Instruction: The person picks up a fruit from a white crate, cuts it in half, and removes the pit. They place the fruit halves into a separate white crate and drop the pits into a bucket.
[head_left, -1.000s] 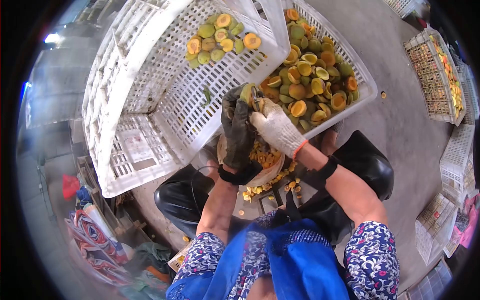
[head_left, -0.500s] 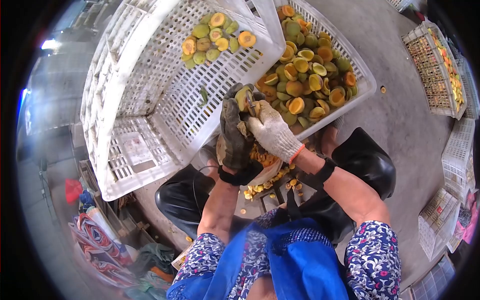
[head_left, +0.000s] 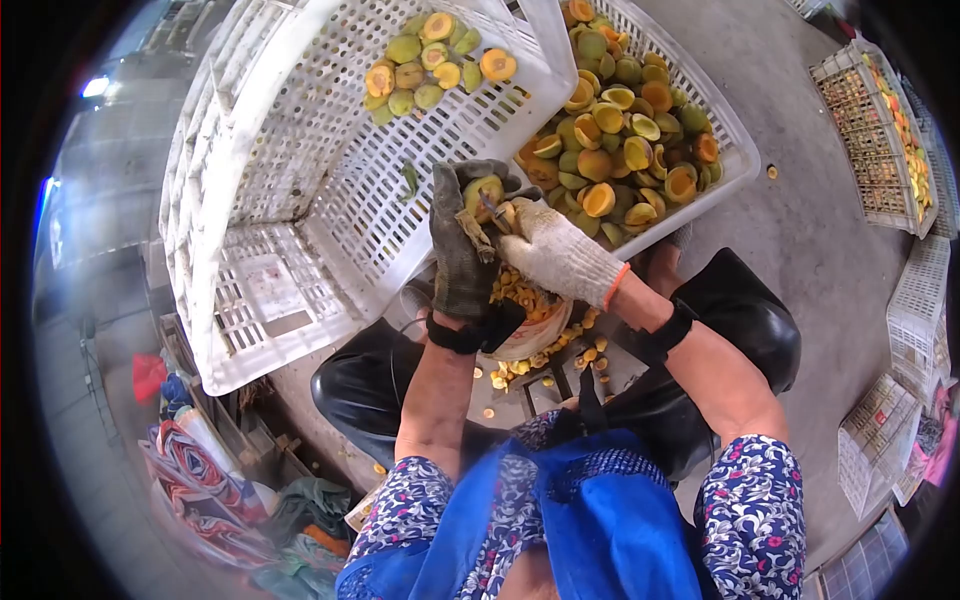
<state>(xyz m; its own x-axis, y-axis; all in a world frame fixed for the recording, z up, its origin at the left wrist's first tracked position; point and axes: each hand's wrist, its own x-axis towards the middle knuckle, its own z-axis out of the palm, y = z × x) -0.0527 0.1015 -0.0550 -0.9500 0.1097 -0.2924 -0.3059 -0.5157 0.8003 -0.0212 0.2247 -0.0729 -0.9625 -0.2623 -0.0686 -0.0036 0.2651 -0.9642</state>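
My left hand [head_left: 458, 255], in a dark grey work glove with a torn, peeling patch, cups a greenish-yellow peach [head_left: 482, 190] just above the crates' near edges. In a white knit glove with an orange cuff, my right hand [head_left: 558, 252] is closed around a small metal-bladed tool [head_left: 490, 206], its tip against the fruit. Most of the handle is hidden in the fingers. Beyond the hands, to the right, a white crate [head_left: 738, 182] holds many hollowed peach halves [head_left: 597, 200]. On the left a tilted white crate [head_left: 345, 235] contains several peaches [head_left: 403, 48], some showing orange flesh.
Under my hands stands a pale bucket [head_left: 525, 342] of orange-yellow scraps, with more pieces [head_left: 515, 368] scattered beside it. My black-covered knees [head_left: 735, 325] flank it. Filled and stacked crates [head_left: 865, 150] line the right side; cloth and sacks [head_left: 205, 470] lie at lower left.
My left hand has opened out somewhat around the peach and shifted slightly left. My right hand has moved a little right and down, the tool still at the fruit.
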